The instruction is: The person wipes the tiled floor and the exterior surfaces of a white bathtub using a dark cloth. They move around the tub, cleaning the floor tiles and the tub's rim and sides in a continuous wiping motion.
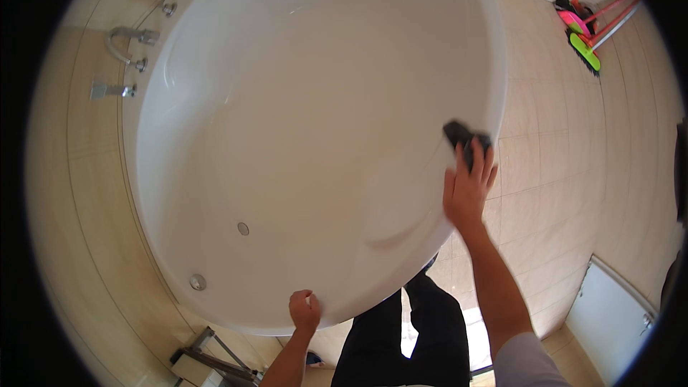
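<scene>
A large white bathtub (322, 118) with a rounded rim fills the middle of the view. My right hand (468, 188) presses a dark cloth (466, 137) against the inner wall by the right rim, fingers spread over it. Both cloth and fingertips are slightly blurred. My left hand (305, 310) is curled into a fist over the near end of the tub. A small pale spot shows within its curl; whether that is an object or the tub behind is unclear. Low in the tub sits a round drain (243, 228), and a round overflow fitting (198, 281) lies nearer the left rim.
A chrome faucet (121, 45) and a chrome hand shower (113, 90) stand along the left rim. A green broom (585, 52) and a pink dustpan (573, 21) lean in the far right corner. A white panel (607, 301) stands at lower right, a metal-framed object (215, 357) at lower left.
</scene>
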`<state>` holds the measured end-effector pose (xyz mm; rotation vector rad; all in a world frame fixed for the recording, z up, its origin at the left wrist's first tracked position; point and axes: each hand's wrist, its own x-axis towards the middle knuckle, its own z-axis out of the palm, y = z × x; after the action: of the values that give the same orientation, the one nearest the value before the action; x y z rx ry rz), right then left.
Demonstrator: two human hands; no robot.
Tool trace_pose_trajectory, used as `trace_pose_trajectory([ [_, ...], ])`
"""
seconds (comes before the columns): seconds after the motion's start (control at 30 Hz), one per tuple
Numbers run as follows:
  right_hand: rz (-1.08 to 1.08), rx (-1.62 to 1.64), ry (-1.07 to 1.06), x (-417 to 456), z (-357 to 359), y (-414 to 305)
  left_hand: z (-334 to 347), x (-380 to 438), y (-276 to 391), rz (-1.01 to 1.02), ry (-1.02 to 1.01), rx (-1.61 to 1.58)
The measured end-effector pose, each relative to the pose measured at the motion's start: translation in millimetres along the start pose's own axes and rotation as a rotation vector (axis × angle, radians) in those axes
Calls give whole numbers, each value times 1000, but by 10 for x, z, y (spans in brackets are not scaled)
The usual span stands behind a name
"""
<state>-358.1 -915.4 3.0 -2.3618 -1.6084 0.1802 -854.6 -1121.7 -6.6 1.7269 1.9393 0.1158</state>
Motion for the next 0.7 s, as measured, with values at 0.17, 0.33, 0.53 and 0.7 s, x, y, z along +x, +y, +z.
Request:
trace_pose_trajectory([
  [0.17, 371, 412, 156, 1016, -95, 432, 501, 570, 1524, 273, -10, -269],
  [0.33, 433, 655, 184, 121, 2, 327, 926, 1174, 2936, 369, -48, -548],
  [0.53, 460, 821, 99, -2155, 151, -523, 1321, 1911, 4251, 550, -169, -387],
  [0.7, 598, 1108, -196, -3481, -231, -1314, 1614, 1832, 4491, 486, -154, -184],
])
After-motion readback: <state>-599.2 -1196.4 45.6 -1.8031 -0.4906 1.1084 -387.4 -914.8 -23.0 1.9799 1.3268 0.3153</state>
